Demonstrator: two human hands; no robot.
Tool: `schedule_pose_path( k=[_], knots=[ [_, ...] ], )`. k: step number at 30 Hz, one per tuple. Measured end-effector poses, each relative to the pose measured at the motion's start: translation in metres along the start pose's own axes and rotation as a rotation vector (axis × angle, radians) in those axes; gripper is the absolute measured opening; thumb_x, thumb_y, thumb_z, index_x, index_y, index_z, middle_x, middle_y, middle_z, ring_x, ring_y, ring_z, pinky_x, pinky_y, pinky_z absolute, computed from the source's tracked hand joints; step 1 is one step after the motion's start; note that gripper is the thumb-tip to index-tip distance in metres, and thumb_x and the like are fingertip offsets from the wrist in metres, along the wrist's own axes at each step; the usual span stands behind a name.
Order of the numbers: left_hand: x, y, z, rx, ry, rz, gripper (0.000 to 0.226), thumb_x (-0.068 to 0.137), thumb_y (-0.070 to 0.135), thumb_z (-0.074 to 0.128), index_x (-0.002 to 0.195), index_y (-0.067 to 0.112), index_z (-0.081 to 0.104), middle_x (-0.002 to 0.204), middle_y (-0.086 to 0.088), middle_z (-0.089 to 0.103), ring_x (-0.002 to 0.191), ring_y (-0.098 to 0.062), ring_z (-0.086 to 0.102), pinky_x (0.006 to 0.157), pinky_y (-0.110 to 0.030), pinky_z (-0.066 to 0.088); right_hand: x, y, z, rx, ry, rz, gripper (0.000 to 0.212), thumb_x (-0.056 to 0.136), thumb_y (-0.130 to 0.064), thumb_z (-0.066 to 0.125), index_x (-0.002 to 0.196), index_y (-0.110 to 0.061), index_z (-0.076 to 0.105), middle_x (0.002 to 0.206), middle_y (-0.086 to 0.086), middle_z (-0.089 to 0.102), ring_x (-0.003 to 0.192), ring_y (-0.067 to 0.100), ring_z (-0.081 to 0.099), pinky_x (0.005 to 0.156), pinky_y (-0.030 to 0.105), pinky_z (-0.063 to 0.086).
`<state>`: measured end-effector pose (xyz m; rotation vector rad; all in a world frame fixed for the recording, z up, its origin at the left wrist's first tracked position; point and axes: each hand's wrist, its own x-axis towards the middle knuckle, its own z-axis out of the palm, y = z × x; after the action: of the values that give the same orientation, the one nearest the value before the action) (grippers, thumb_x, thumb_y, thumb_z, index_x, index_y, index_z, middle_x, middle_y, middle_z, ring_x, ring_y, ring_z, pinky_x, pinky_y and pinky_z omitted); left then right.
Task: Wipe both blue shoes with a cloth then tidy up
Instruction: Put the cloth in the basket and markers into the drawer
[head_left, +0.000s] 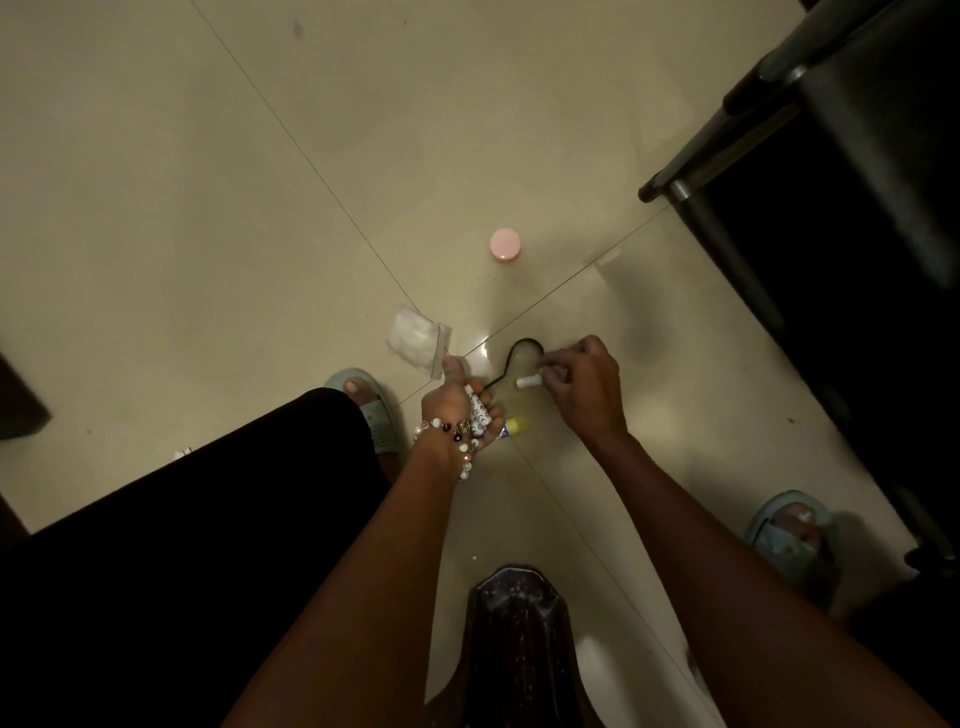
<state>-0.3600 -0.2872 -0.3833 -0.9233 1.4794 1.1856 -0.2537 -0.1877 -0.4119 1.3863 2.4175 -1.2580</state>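
Beige glossy floor tiles (208, 208) fill the head view, thin dark grout lines crossing near centre.

No writing is legible anywhere; print on the small items is too small to read.

Left hand (457, 410), beaded bracelet (457, 436) on the wrist, is curled around several small things: a white tube with dark pattern (477, 410), a tube with a yellow cap (514, 427) poking out to the right, and one end of a thin black cord (511, 358) that loops over the floor. Its thumb points up toward a clear plastic bag (418, 338) of something white, lying flat on the tile; whether the thumb touches the bag is unclear.

Right hand (584, 384) pinches a small white stick (527, 382) at the fingertips, just beside the far end of the cord loop.

Pink round lid (505, 244) sits on the floor well beyond both hands; what is under it is hidden.

Blue shoes: both are pale blue rubber slides, worn on the feet. Left shoe (382, 421) is half hidden by a black-clad leg (182, 519). Right shoe (789, 540) is at far right, near dark furniture with metal rails (779, 130), cut off by the frame.

No cloth can be made out with certainty.

Dark shiny object (519, 623) at bottom centre, between the forearms, hard to identify.
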Motion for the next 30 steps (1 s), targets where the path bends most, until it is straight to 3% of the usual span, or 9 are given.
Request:
schedule_pose_path(
  k=[6,9,12,15,17,20,22,26,30],
  knots=[
    [-0.028,-0.005,0.009,0.080,-0.024,0.010,0.056,0.094,0.058,0.036,0.060,0.014,0.044,0.038,0.002,0.046,0.046,-0.016,0.042,0.050,-0.021,0.037,-0.017,0.010,-0.006,-0.259,-0.244,-0.073,0.042,0.081,-0.013,0.067,0.122,-0.009,0.059,0.119,0.011,0.050,0.109,0.027,0.051,0.085,0.029,0.042],
    [-0.028,-0.008,0.007,0.068,-0.065,-0.009,0.055,0.094,0.057,0.037,0.059,0.015,0.042,0.040,0.002,0.043,0.035,-0.013,0.041,0.056,-0.025,0.037,-0.024,0.008,0.004,-0.509,-0.364,-0.200,0.049,0.078,-0.013,0.069,0.123,-0.012,0.050,0.126,0.011,0.040,0.117,0.028,0.039,0.081,0.036,0.049],
    [-0.020,-0.014,0.001,0.039,-0.059,-0.015,0.052,0.095,0.054,0.039,0.061,0.015,0.043,0.044,0.001,0.042,0.045,-0.016,0.039,0.057,-0.028,0.035,-0.031,0.019,0.010,-0.578,-0.381,-0.290,0.045,0.078,-0.015,0.069,0.118,-0.010,0.048,0.126,0.012,0.037,0.116,0.029,0.038,0.072,0.037,0.050],
    [-0.012,-0.017,-0.008,0.051,-0.053,-0.036,0.052,0.096,0.054,0.036,0.061,0.016,0.043,0.052,0.000,0.039,0.051,-0.016,0.035,0.054,-0.024,0.031,-0.048,0.039,0.023,-0.474,-0.291,-0.365,0.026,0.077,-0.012,0.072,0.096,-0.003,0.057,0.102,0.016,0.053,0.097,0.033,0.053,0.057,0.033,0.044],
    [-0.009,-0.019,-0.013,0.060,-0.027,-0.039,0.047,0.096,0.054,0.036,0.066,0.018,0.045,0.057,0.000,0.040,0.051,-0.015,0.037,0.050,-0.021,0.033,-0.059,0.048,0.028,-0.355,-0.245,-0.287,0.013,0.083,-0.010,0.066,0.090,0.000,0.059,0.093,0.016,0.057,0.091,0.034,0.055,0.061,0.032,0.043],
    [-0.015,-0.021,-0.016,0.131,0.022,-0.017,0.047,0.096,0.052,0.037,0.069,0.017,0.050,0.058,-0.001,0.046,0.051,-0.016,0.043,0.046,-0.019,0.040,-0.065,0.049,0.021,-0.116,-0.209,-0.068,0.010,0.081,-0.011,0.067,0.082,-0.004,0.061,0.082,0.011,0.061,0.080,0.028,0.057,0.063,0.025,0.035],
    [-0.028,-0.021,-0.015,0.128,0.014,-0.006,0.046,0.097,0.049,0.038,0.068,0.015,0.049,0.061,-0.003,0.045,0.051,-0.016,0.042,0.045,-0.019,0.039,-0.068,0.037,0.008,0.145,-0.154,0.159,0.008,0.078,-0.012,0.072,0.079,-0.011,0.063,0.075,0.004,0.063,0.070,0.019,0.058,0.061,0.024,0.041],
    [-0.068,-0.019,-0.006,0.124,0.006,-0.006,0.053,0.096,0.051,0.039,0.061,0.013,0.048,0.049,-0.001,0.046,0.043,-0.014,0.043,0.051,-0.024,0.040,-0.082,0.000,-0.034,0.582,-0.130,0.323,0.011,0.077,-0.001,0.068,0.085,-0.010,0.066,0.083,0.014,0.068,0.073,0.020,0.063,0.072,0.038,0.055],
    [-0.140,-0.017,0.009,0.129,-0.076,0.050,0.045,0.097,0.046,0.043,0.077,0.007,0.057,0.054,-0.004,0.046,0.042,-0.016,0.042,0.051,-0.025,0.040,-0.111,-0.048,-0.108,0.621,-0.193,0.290,0.012,0.080,-0.003,0.065,0.090,-0.010,0.065,0.082,0.016,0.065,0.070,0.019,0.061,0.065,0.035,0.056]
  ],
)
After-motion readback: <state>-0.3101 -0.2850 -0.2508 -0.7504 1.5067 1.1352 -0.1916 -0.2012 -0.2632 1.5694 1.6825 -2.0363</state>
